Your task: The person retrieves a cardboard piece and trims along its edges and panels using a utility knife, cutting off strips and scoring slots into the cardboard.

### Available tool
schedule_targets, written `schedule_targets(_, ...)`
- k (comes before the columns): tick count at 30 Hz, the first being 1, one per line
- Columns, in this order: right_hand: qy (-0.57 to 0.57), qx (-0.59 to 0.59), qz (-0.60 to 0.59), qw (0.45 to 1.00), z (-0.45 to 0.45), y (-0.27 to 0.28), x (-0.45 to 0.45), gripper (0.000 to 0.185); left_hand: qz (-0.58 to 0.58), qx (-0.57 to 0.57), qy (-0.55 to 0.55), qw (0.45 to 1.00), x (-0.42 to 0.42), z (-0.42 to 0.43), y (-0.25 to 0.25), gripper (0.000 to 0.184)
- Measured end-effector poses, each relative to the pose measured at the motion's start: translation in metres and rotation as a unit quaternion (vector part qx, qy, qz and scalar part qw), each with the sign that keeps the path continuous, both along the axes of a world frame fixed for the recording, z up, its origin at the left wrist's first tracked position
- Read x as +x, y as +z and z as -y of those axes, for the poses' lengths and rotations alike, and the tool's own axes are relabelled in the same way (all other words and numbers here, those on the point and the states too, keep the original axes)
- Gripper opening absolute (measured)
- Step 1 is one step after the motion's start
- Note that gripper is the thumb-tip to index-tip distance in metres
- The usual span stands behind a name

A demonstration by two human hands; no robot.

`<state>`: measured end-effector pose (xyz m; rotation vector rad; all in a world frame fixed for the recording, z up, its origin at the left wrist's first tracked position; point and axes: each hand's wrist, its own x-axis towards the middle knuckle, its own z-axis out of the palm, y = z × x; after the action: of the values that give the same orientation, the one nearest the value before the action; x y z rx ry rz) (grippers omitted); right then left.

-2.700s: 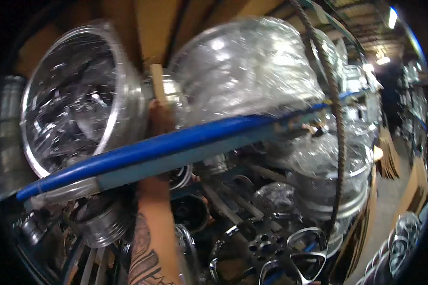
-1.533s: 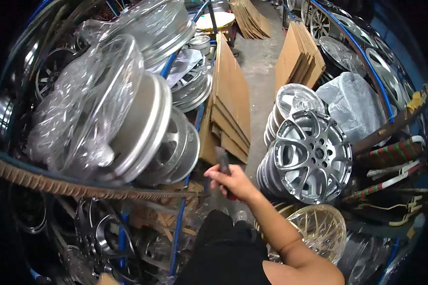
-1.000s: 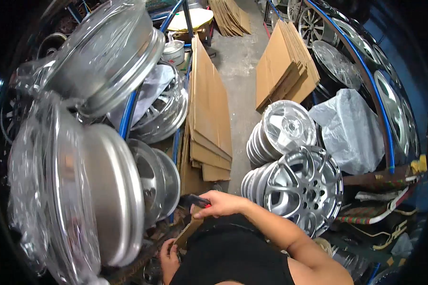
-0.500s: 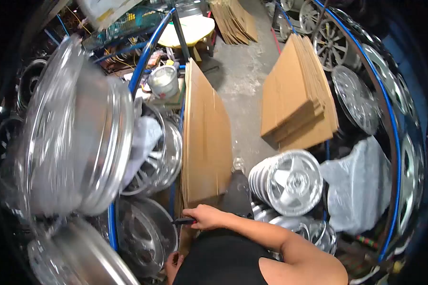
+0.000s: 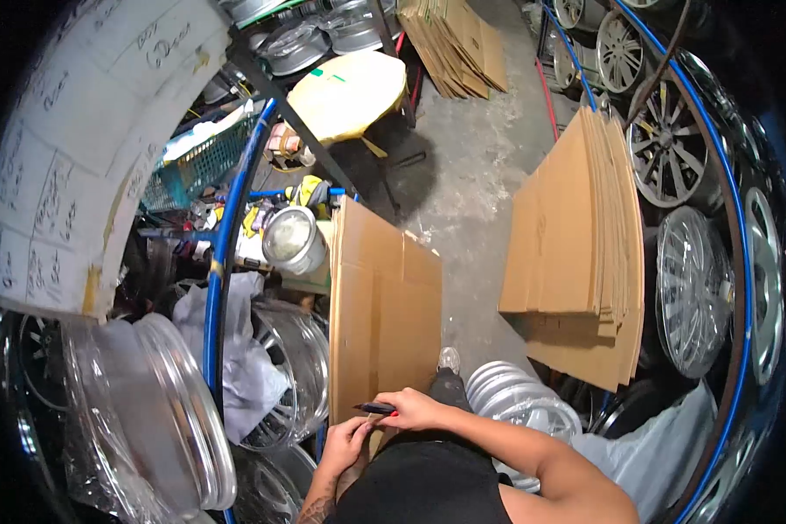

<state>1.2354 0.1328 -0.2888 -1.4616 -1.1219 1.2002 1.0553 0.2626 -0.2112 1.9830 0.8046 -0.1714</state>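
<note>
Cutter (image 5: 376, 408), black and red, lower centre of frame: gripped in right hand (image 5: 413, 410) | Cardboard strip (image 5: 376, 439), just below: apparently pinched by left hand (image 5: 344, 444) | Change: left hand, earlier apart, now beside right | Significance: both hands probably share one working spot | Behind: stacked cardboard sheets (image 5: 384, 319), centre

Illegible handwriting (image 5: 168, 45) on white panel (image 5: 87, 153)
</note>
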Motion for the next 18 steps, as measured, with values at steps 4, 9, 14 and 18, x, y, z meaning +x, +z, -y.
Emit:
schedule_targets(4,-0.025,-0.043,-0.022,0.999,-0.007,0.005,0.06,0.041,0.007,0.061,-0.017,0.998,0.064,-0.011,-0.005,0.02)
schedule_targets(9,-0.088,-0.077,0.073,0.991,0.002,0.007,0.131,0.047,0.076,0.087,-0.021,0.993,0.119,-0.039,-0.067,0.022)
schedule_targets(14,-0.213,-0.228,0.165,0.936,0.06,0.008,0.18,0.049,0.126,0.033,0.034,0.991,0.173,-0.067,-0.114,0.026)
schedule_targets(18,-0.278,-0.299,0.19,0.893,0.116,0.006,0.201,0.051,0.161,0.001,0.051,0.986,0.205,-0.096,-0.144,0.024)
